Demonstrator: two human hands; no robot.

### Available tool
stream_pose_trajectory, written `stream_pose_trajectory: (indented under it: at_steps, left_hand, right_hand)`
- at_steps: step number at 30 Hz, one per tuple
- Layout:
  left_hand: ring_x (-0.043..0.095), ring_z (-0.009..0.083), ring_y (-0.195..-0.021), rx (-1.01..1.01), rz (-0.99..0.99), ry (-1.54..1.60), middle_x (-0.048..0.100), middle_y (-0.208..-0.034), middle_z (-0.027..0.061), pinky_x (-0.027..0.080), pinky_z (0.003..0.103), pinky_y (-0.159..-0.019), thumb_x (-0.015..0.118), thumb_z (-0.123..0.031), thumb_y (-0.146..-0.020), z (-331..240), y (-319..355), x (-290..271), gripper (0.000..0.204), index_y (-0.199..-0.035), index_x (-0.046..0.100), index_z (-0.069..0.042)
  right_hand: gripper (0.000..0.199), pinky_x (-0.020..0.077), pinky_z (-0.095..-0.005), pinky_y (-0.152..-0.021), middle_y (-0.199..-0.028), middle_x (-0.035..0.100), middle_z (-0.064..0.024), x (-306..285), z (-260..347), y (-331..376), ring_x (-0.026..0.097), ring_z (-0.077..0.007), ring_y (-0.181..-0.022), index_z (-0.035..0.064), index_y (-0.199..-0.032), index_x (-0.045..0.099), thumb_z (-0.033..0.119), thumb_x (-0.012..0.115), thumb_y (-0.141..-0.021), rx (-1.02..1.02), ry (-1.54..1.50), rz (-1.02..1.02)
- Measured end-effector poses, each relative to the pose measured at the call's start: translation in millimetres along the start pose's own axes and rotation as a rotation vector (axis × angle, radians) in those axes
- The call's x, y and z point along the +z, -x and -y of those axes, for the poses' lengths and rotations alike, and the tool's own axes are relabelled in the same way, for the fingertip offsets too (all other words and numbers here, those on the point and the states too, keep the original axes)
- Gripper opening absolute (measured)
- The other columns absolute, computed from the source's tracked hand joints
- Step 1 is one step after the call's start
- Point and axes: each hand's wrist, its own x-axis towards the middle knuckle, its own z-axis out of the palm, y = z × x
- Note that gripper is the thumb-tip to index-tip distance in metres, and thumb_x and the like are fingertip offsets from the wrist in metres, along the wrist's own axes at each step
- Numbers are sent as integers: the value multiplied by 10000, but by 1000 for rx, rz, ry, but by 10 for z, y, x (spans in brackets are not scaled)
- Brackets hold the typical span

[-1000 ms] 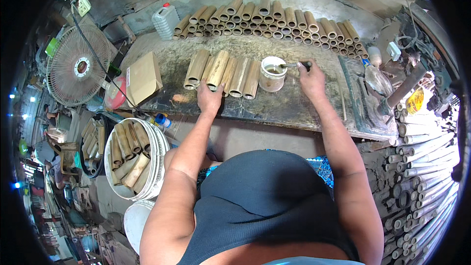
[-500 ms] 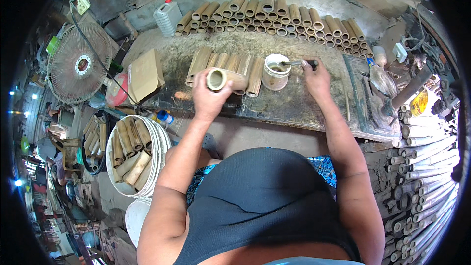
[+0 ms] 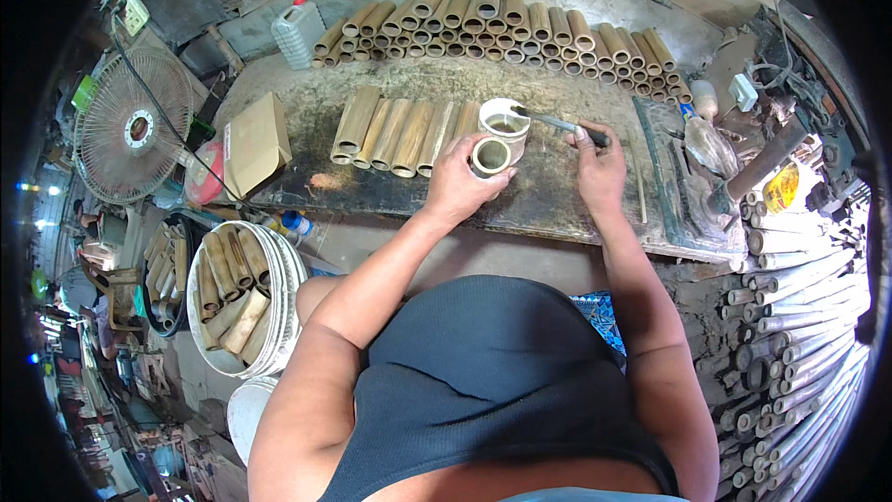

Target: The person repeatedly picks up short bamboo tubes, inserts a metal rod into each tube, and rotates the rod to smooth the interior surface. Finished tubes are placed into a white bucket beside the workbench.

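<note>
My left hand (image 3: 462, 184) is wrapped round a short bamboo tube (image 3: 491, 156), its open end tipped up toward me. Just behind the tube stands a white tub (image 3: 505, 118) with some brownish liquid in it. In my right hand (image 3: 599, 160) is a brush (image 3: 562, 123) with a dark handle, its dark tip over the tub's right rim. Left of the tub, several bamboo tubes (image 3: 406, 135) lie side by side on the worn wooden table (image 3: 548, 195).
Stacked bamboo tubes (image 3: 502, 30) line the table's back, beside a clear plastic jug (image 3: 297, 34). A cardboard box (image 3: 257, 141) and a fan (image 3: 139, 127) are at left. A white bucket (image 3: 295, 270) holds more tubes. Long bamboo poles (image 3: 808, 316) lie at right.
My left hand has carried its bamboo tube to the right, in front of the tub, and turned it more upright. The brush has come out of the tub to its rim.
</note>
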Motion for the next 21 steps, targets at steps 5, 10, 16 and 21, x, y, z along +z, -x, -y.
stream_pose_trajectory:
  at_steps: [5, 10, 16, 21]
  left_hand:
    - [672, 260, -1074, -162, -12, 121, 686, -1148, 155, 532, 372, -944, 926, -319, -717, 284, -18, 250, 698, -1245, 596, -4]
    - [669, 252, -1091, -208, 99, 185, 686, -1178, 174, 531, 370, -945, 907, -332, -752, 425, 29, 308, 737, -1296, 554, 18]
    - [682, 248, -1073, -212, 86, 193, 699, -1151, 166, 532, 361, -947, 897, -318, -766, 358, 45, 294, 695, -1285, 572, 10]
    - [676, 271, -1093, -264, 99, 146, 684, -1181, 183, 532, 377, -948, 917, -357, -731, 317, 56, 274, 767, -1291, 549, 17]
  right_hand:
    - [253, 502, -301, -910, -936, 721, -109, -81, 273, 132, 678, -162, -923, -25, -1208, 596, 160, 607, -1036, 69, -242, -3]
    - [217, 462, -236, -790, -942, 728, -94, -116, 460, 284, 645, -97, -864, 5, -1188, 609, 150, 625, -1027, 72, -304, 48]
    - [213, 487, -258, -815, -937, 707, -87, -65, 458, 350, 678, -131, -889, -9, -1175, 610, 142, 623, -1026, 60, -285, 101]
    - [201, 504, -270, -840, -951, 697, -83, -54, 423, 363, 684, -136, -893, -9, -1170, 608, 133, 617, -1028, 82, -193, 91]
